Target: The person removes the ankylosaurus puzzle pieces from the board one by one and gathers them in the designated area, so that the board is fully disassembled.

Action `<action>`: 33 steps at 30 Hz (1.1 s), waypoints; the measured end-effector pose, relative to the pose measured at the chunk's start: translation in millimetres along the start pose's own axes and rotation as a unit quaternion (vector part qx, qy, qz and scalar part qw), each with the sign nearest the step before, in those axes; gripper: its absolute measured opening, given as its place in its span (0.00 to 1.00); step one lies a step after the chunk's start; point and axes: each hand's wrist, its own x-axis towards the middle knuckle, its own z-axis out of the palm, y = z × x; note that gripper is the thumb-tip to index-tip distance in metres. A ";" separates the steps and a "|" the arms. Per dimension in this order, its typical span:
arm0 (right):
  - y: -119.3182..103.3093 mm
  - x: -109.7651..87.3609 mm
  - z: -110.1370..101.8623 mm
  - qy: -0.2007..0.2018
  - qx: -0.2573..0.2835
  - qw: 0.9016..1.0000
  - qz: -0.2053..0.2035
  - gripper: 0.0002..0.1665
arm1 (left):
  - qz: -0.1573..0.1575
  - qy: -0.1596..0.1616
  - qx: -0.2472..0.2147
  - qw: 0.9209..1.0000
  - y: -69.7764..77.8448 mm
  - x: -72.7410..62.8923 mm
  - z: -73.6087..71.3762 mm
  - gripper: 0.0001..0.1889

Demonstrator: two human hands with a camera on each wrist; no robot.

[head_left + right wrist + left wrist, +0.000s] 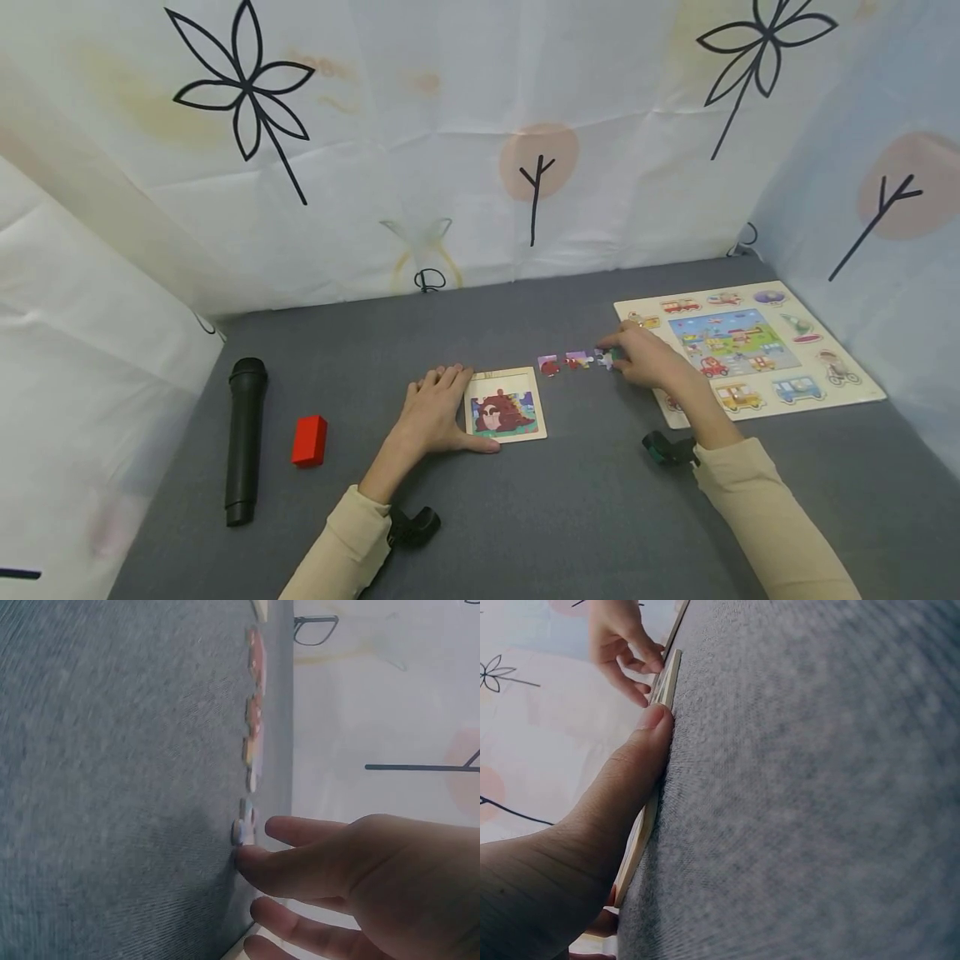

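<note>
My left hand [435, 412] holds the left side of a small square jigsaw puzzle [504, 410] in a wooden frame. The thumb lies along its near edge and the fingers reach its far left corner. A dark red dinosaur shows in the assembled part; the tray's far strip is bare. Three loose jigsaw pieces lie in a row to the right: a purple and red one [549, 365], another with a knob [578, 360], and a white and green piece [603, 358]. My right hand [648, 357] pinches this last piece at the table, thumb and index finger against it [244, 825].
A large wooden vehicle puzzle board [832, 400] lies at the right, partly beneath the right forearm. On the left are a red block [309, 441] and a black microphone [246, 442]. Printed white cloth [465, 167] rises behind the grey table [525, 517].
</note>
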 end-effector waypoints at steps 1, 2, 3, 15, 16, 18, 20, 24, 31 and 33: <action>-0.6 -0.3 -0.4 0.004 0.002 1.000 -0.003 0.20 | 0.000 0.000 0.001 1.000 0.0 0.1 0.0 0.66; -1.5 -0.4 -0.6 0.008 0.004 1.000 -0.006 0.20 | 0.000 0.000 0.001 1.000 0.0 0.1 0.1 0.66; -2.5 -0.2 -0.8 0.013 0.004 1.000 -0.013 0.20 | 0.001 0.001 0.002 1.000 0.0 0.2 0.1 0.66; -36.8 5.3 8.5 0.026 0.033 0.997 -0.064 0.24 | 0.007 0.012 -0.001 1.000 1.2 -1.2 -1.4 0.65; -39.9 5.9 10.0 0.025 0.033 0.997 -0.066 0.24 | 0.008 0.013 -0.001 1.000 1.4 -1.3 -1.7 0.65; -46.8 6.9 12.6 0.021 0.034 0.997 -0.073 0.24 | 0.008 0.015 -0.003 1.000 2.0 -0.9 -2.1 0.64; -54.4 7.8 15.9 0.017 0.039 0.996 -0.075 0.24 | 0.008 0.015 -0.007 1.000 2.6 -0.7 -2.7 0.63; -68.6 10.2 23.3 0.003 0.045 0.995 -0.086 0.23 | 0.007 0.010 -0.012 1.000 3.3 -0.3 -3.9 0.63; -94.3 18.5 36.1 -0.032 0.056 0.993 -0.100 0.23 | 0.006 0.006 -0.013 1.000 3.0 -2.2 -4.8 0.64; -100.9 20.5 40.2 -0.039 0.060 0.992 -0.101 0.23 | 0.005 0.006 -0.009 1.000 2.6 -2.1 -4.8 0.64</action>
